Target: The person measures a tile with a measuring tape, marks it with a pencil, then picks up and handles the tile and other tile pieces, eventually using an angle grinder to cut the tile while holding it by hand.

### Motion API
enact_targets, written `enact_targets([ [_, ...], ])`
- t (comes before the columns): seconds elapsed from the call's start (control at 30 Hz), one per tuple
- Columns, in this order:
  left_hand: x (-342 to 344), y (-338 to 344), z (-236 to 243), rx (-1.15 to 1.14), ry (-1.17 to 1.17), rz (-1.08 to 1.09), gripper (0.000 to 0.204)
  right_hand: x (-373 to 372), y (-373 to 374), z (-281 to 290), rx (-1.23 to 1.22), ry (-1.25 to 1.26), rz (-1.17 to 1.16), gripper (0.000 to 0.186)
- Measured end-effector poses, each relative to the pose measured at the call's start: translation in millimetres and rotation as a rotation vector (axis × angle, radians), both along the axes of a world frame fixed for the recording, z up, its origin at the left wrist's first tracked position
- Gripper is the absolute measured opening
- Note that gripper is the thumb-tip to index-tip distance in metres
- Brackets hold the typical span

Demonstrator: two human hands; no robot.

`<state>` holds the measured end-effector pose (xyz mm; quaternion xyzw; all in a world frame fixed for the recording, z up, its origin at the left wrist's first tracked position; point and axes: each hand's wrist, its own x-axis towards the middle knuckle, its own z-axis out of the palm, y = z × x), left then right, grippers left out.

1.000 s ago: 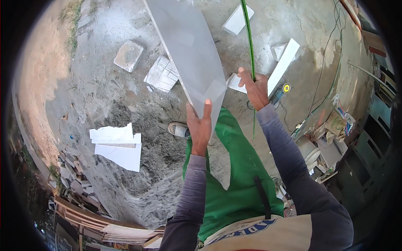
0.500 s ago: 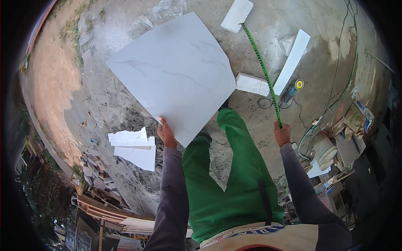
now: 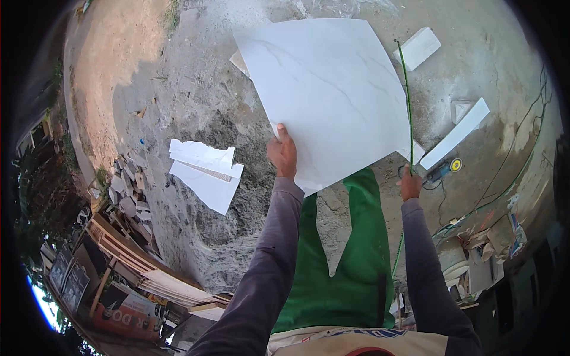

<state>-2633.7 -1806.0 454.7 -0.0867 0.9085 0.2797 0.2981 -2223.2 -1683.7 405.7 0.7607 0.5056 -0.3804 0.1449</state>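
A large white tile with grey veins (image 3: pixel 332 95) lies in front of my legs, its near edge close to my knees. My left hand (image 3: pixel 282 153) grips the tile's left edge, the thumb on its upper face. In my right hand (image 3: pixel 409 183) is a green measuring tape (image 3: pixel 406 89), closed in the fingers. From there the tape runs away from me along the tile's right side, and another length trails down beside my right leg. White blocks show partly at the tile's left edge (image 3: pixel 239 63) and at its near right corner (image 3: pixel 414 151).
An angle grinder with a yellow disc (image 3: pixel 444 170) lies on the right beside a long white tile strip (image 3: pixel 456 133). A white block (image 3: pixel 418 48) sits far right. Broken tile pieces (image 3: pixel 205 172) lie at left, rubble and stacked boards (image 3: pixel 148 267) nearer. A hose (image 3: pixel 504 193) crosses the right.
The tile has turned and now sits further right in view. My right hand has brought the tape closer against the tile's right side. The view has shifted too.
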Motion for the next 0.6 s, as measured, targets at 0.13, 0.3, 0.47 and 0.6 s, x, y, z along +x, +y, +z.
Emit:
enact_targets([
  [0.13,-32,-22,-30,0.215,-0.078,0.136,0.072,-34,-3,-10,0.146,0.146,-0.362,0.072],
  [0.3,-49,-51,-52,0.090,-0.276,0.272,0.072,-132,11,55,0.062,0.459,-0.743,0.053],
  [0.47,-42,-54,-69,0.171,-0.386,0.358,0.071,-152,51,78,0.165,0.757,-0.871,0.031],
  [0.6,-39,-55,-85,0.146,-0.376,0.357,0.070,-150,82,60,0.058,0.837,-0.780,0.021],
])
